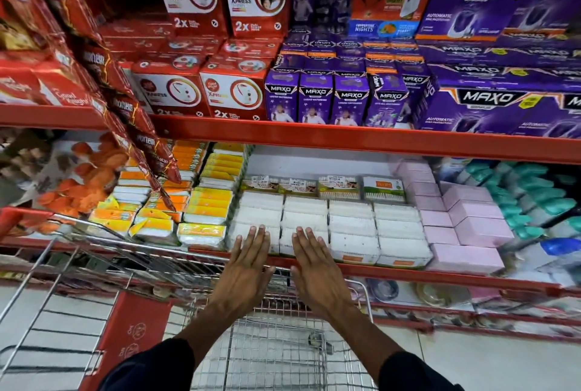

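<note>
Both my hands reach out over a wire shopping cart (276, 346) toward the lower shelf. My left hand (248, 265) lies flat with straight fingers, its tips on the front white pack (257, 221) of a stack of white packs. My right hand (317, 268) is flat too, fingertips on the neighbouring white pack (305, 217). Neither hand holds anything. Dark sleeves cover both forearms at the bottom of the view.
The red shelf edge (408, 274) runs under the white packs. Orange and yellow packs (207, 202) lie left, pink boxes (465, 227) right. Above stand red Xpress boxes (232, 92) and purple Maxo boxes (314, 98). Red Mortein sachet strips (138, 126) hang at left.
</note>
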Tool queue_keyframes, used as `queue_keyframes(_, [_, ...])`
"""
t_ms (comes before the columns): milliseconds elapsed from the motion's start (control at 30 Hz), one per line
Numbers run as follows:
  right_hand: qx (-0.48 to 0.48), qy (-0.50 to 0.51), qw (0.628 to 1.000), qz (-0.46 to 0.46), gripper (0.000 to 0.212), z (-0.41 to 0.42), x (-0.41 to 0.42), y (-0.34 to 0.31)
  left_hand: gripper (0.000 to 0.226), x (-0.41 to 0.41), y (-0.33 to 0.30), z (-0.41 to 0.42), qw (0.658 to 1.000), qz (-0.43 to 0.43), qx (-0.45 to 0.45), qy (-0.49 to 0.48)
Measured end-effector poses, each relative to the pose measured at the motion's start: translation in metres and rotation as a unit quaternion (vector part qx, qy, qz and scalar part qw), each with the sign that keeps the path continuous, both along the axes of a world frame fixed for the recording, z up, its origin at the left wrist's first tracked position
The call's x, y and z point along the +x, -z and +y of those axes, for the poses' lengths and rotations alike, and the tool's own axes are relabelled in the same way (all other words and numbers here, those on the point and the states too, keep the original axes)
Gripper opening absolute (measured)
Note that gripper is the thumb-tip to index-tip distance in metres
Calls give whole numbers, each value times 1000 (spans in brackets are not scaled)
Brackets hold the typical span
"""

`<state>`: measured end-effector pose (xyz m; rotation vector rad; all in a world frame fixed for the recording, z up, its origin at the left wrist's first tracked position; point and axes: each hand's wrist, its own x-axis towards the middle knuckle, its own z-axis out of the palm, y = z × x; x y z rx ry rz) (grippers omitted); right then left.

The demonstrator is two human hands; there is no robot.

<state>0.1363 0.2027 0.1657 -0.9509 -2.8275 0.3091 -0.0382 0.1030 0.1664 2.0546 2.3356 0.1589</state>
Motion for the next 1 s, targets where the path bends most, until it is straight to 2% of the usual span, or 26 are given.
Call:
queue_keyframes(300, [-11,85,994,61,59,21,69,-17,62,61,-14,32,997,-3,25,68])
queue_keyframes(533, [-13,168,985,23,64,47,138,-23,59,119,-8,66,993,5,17,115])
queue_keyframes(800, [-30,168,985,-27,73,54,157,-19,60,143,-7,75,994,25,-4,106])
queue_keyframes(1000, [0,157,988,14,65,54,152,-39,63,146,-31,72,995,20,37,92])
